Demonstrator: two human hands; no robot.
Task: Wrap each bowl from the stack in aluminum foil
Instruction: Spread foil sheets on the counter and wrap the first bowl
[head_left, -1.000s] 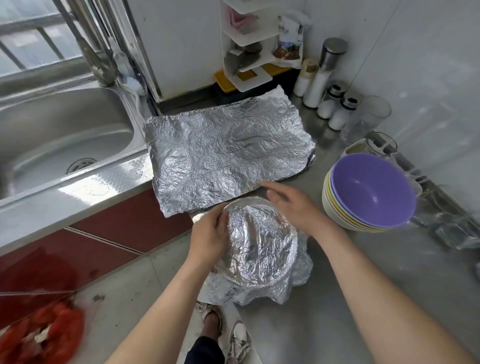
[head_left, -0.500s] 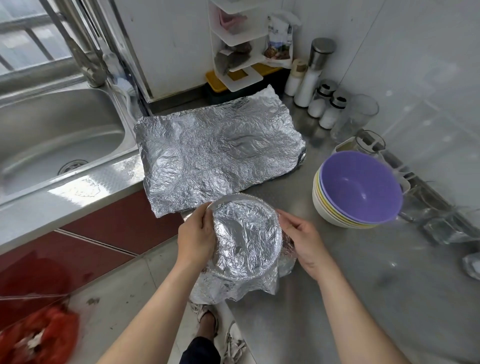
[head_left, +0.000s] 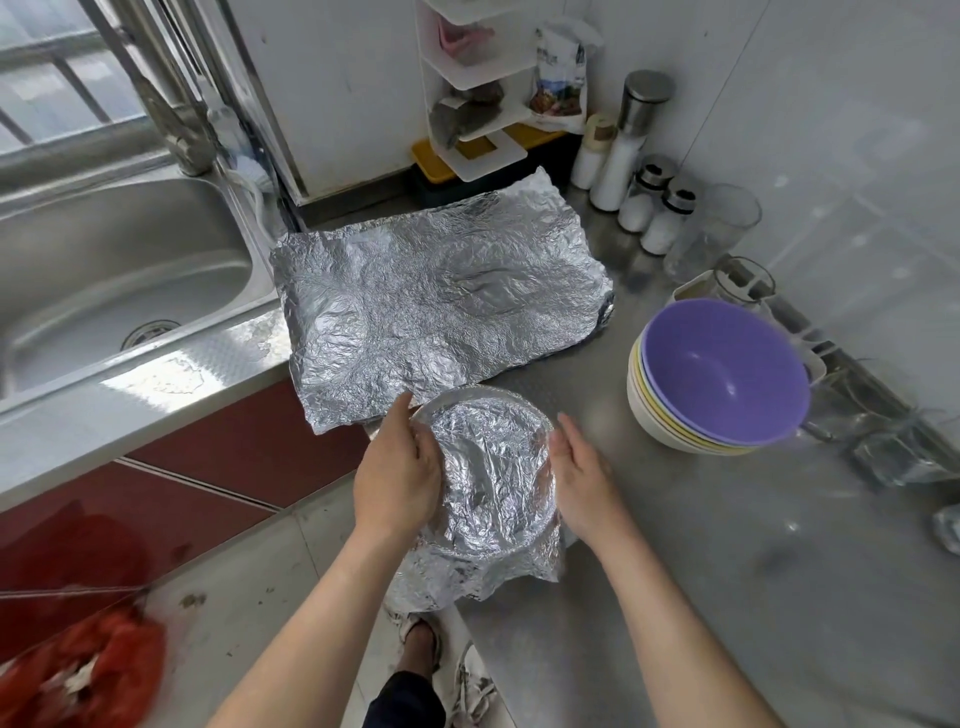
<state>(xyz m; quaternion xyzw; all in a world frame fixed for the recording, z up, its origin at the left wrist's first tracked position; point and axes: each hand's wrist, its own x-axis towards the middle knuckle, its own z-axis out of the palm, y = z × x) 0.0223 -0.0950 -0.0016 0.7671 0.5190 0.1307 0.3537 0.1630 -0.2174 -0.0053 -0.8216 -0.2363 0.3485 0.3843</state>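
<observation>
Holding the foil-covered bowl (head_left: 491, 467) between your hands, you have it at the near left edge of the tabletop (head_left: 701, 545), its mouth tipped toward you. Foil lines the inside and folds over the rim, and a loose crumpled skirt of it bunches under the near side and hangs past the tabletop's edge. I cannot tell whether the bowl rests on the surface or is lifted off it.

Your left hand (head_left: 397, 467) grasps the bowl's left rim, thumb up at the far side and fingers curved onto the foil. Your right hand (head_left: 582, 483) is released, its fingers straight and laid flat against the bowl's right side.

Just beyond the bowl lies a large wrinkled foil sheet (head_left: 441, 306), spread flat with its near left corner overhanging the tabletop. To the right, well apart from your hands, stands the stack of bowls (head_left: 660, 421), a purple bowl (head_left: 722, 374) on top. At the far right, by the wall, are white shakers (head_left: 649, 208) and a clear glass (head_left: 727, 228). The steel sink (head_left: 119, 270) fills the far left.
</observation>
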